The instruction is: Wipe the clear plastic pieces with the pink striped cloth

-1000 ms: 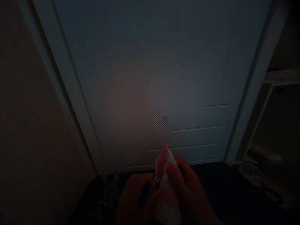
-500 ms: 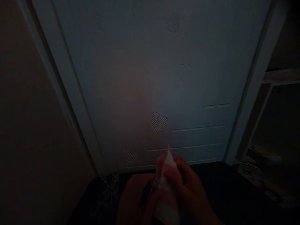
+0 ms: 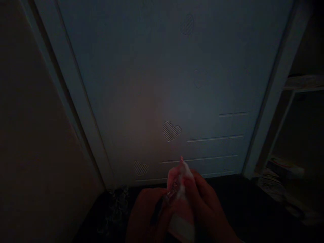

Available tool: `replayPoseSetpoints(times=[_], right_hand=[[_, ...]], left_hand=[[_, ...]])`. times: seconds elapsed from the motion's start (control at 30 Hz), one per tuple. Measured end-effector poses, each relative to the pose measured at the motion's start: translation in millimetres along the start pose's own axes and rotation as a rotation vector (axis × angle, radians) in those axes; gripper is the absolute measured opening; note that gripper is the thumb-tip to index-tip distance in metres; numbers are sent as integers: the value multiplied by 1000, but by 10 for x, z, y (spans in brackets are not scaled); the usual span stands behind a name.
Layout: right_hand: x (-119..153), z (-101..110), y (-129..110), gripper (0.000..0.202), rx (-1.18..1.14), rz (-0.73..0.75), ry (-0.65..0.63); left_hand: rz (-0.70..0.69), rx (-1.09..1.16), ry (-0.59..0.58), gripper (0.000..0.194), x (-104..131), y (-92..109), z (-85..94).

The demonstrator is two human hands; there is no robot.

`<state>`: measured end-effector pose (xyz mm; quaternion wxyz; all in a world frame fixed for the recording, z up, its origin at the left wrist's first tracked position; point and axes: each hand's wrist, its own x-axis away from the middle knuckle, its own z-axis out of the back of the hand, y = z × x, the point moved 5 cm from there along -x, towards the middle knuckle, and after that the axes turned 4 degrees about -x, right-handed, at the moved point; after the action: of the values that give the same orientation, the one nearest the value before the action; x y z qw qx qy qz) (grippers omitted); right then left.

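Low in the dim head view, a pink-and-white striped cloth (image 3: pixel 181 211) stands folded to a point between my hands. My right hand (image 3: pixel 210 209) is closed on its right side, thumb pressed against the near face. My left hand (image 3: pixel 143 211) is closed around a small clear, shiny piece (image 3: pixel 170 194), which touches the cloth's left edge. Its exact kind is too dark to make out. Several small clear, shiny pieces (image 3: pixel 117 202) lie on the black surface (image 3: pixel 230 192) left of my left hand.
Behind the black surface rises a pale panel (image 3: pixel 126 84) with embossed hearts and lines. A wall (image 3: pixel 32 135) stands at the left. At the right are shelves (image 3: pixel 303 82) with a box-like item (image 3: pixel 286 167) and blurred things below it.
The cloth has opened a little at its left fold, and more of the clear piece shows against it, a bit higher. My right thumb has shifted slightly to the right.
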<state>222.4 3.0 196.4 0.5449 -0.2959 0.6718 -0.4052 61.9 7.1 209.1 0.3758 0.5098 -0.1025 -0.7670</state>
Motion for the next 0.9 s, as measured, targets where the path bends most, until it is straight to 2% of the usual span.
replayPoseSetpoints(times=[0.17,0.3,0.6,0.9], right_hand=[[-1,-2,5,18,-3,-32,-15],[0,3,27,22,-3,-59,11],[-10,-25,3,30,1,-119,5],[1,-43,45,24,7,-89,-31]], left_hand=[[-39,-33,-19,15,20,1,-19],[-82,-68,24,14,24,43,-30],[-302,-204,-15,13,-6,143,-24],[-365,-279,-11,15,-15,176,-20]])
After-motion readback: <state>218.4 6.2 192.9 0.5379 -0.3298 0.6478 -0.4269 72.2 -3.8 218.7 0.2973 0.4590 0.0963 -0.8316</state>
